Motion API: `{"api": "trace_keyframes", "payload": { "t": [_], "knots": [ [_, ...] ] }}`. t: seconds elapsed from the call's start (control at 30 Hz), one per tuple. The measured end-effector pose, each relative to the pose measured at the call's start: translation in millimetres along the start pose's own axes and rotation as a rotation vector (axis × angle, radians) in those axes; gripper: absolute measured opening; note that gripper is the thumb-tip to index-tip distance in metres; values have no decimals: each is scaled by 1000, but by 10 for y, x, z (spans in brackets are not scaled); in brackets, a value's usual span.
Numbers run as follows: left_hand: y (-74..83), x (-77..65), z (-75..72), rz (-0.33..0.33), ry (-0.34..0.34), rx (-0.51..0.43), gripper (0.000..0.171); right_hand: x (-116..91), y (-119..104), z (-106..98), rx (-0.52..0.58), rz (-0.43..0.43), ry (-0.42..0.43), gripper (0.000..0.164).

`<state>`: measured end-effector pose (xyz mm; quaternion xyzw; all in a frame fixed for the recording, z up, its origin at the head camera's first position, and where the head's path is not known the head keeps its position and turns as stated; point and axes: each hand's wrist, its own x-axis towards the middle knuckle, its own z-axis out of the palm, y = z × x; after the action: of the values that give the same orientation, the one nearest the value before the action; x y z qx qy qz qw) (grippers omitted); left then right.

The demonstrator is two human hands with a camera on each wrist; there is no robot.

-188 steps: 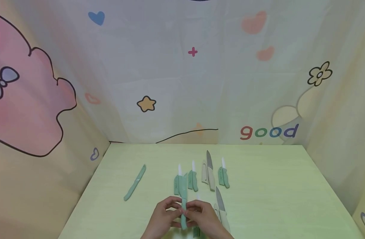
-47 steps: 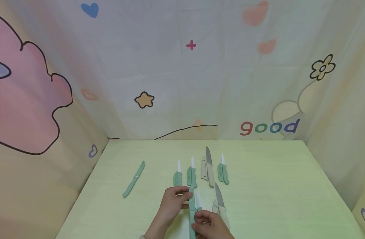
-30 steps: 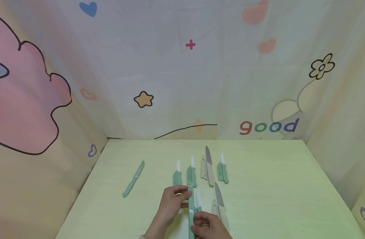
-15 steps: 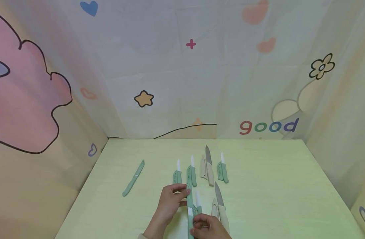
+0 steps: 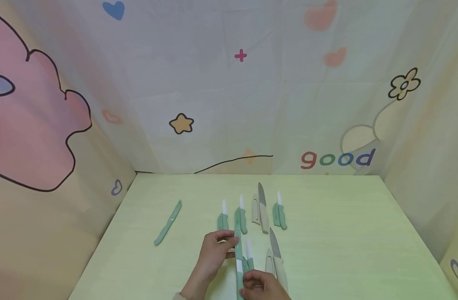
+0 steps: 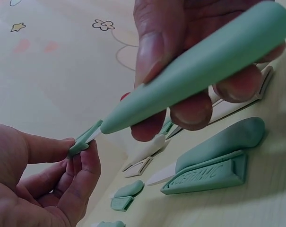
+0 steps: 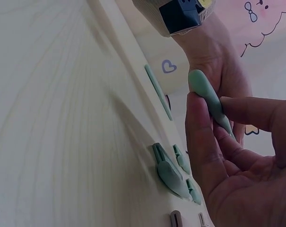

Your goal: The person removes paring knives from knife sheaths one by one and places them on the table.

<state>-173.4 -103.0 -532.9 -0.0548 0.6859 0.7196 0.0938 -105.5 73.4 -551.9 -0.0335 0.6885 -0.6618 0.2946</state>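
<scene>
A green-handled ceramic paring knife (image 5: 240,284) is held off the table between both hands. My left hand (image 5: 213,254) pinches its green sheath (image 5: 238,246) between thumb and fingers. The handle (image 6: 195,71) is gripped by my right hand (image 5: 265,285), thumb on one side. Between sheath and handle a short stretch of white blade (image 6: 93,136) shows; the tip stays hidden inside the sheath. Just right of the held knife, on the table, lies another green paring knife (image 5: 248,260), its white blade bare, next to a sheath (image 6: 204,177) marked CERAMIC.
Behind the hands lie green paring knives with sheaths beside them (image 5: 223,221) (image 5: 243,221) (image 5: 281,216). Two beige-handled knives (image 5: 264,218) (image 5: 279,266) have bare grey blades. A sheathed green knife (image 5: 165,229) lies at left on the table (image 5: 345,241).
Handle and sheath met 1.6 s ago; a white strip of blade now shows between them. The right hand has shifted slightly towards the front edge, and the left hand slightly away from it.
</scene>
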Motion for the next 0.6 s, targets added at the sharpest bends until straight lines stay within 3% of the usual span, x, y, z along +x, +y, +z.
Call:
{"api": "trace_keyframes", "payload": {
  "t": [0.47, 0.6],
  "knots": [
    [-2, 18, -41, 11, 4, -31, 26, -8, 9, -5, 9, 18, -5, 26],
    [94, -40, -38, 8, -7, -47, 26, -14, -3, -8, 26, -5, -20, 25]
  ]
}}
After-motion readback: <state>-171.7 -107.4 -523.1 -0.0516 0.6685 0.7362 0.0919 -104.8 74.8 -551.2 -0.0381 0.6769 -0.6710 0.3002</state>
